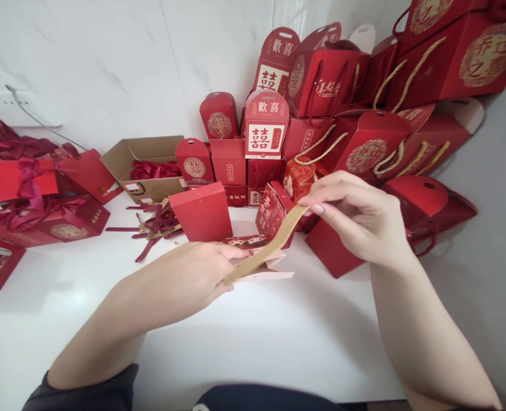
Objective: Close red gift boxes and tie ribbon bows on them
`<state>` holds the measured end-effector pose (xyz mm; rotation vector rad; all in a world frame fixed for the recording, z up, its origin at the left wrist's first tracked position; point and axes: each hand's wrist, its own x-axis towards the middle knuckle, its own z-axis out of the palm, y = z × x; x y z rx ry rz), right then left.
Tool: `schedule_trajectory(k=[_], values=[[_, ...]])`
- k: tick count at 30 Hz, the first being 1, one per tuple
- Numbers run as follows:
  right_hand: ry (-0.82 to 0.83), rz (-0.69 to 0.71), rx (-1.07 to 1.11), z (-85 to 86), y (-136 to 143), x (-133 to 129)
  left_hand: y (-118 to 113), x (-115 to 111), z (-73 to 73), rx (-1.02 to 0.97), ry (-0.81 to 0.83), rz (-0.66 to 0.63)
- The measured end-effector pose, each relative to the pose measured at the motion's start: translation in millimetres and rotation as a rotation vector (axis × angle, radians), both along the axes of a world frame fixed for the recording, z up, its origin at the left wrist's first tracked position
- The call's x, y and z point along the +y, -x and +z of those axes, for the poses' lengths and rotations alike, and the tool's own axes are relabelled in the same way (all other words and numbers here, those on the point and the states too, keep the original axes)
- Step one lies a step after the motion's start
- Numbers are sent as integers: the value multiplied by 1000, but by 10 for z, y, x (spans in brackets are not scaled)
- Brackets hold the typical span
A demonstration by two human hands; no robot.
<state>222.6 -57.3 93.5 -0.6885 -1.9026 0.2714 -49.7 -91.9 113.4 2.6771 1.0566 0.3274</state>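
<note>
My right hand [355,220] is closed in a pinch on the upper end of a flat gold ribbon [274,242]. From there the ribbon slopes down to my left hand [193,274], whose fingers close around its lower end. Just behind the ribbon, at my left fingertips, is a partly open red gift box [274,220] with white characters, its pale flaps [267,275] folded outward. Whether my left hand also grips that box is hidden behind the fingers. A plain red box [203,214] stands upright behind my left hand.
Stacked red gift boxes [370,148] with rope handles crowd the right and back. A cardboard box [150,148] of dark red ribbons stands back left, with loose ribbon pieces [158,225] before it. Ribboned boxes [68,220] lie at left on the white table [256,342].
</note>
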Motion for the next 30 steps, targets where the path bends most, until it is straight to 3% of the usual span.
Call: schedule_trajectory(k=[3, 8, 12, 16, 23, 27, 30], values=[[-1, 25, 7, -21, 10, 22, -28, 18, 21, 42, 115, -61], [212, 218, 20, -73, 61, -3, -69, 186, -6, 76, 98, 96], [451, 287, 87, -132, 164, -14, -98, 410, -76, -66, 51, 240], [482, 284, 140, -187, 245, 46, -123, 541, -124, -188, 62, 186], [669, 292, 221, -252, 282, 100, -154, 536, -192, -152, 150, 143], [680, 293, 165, -310, 307, 92, -207, 522, -238, -69, 112, 218], [534, 208, 96, -326, 340, 71, -251, 524, -287, -46, 103, 173]])
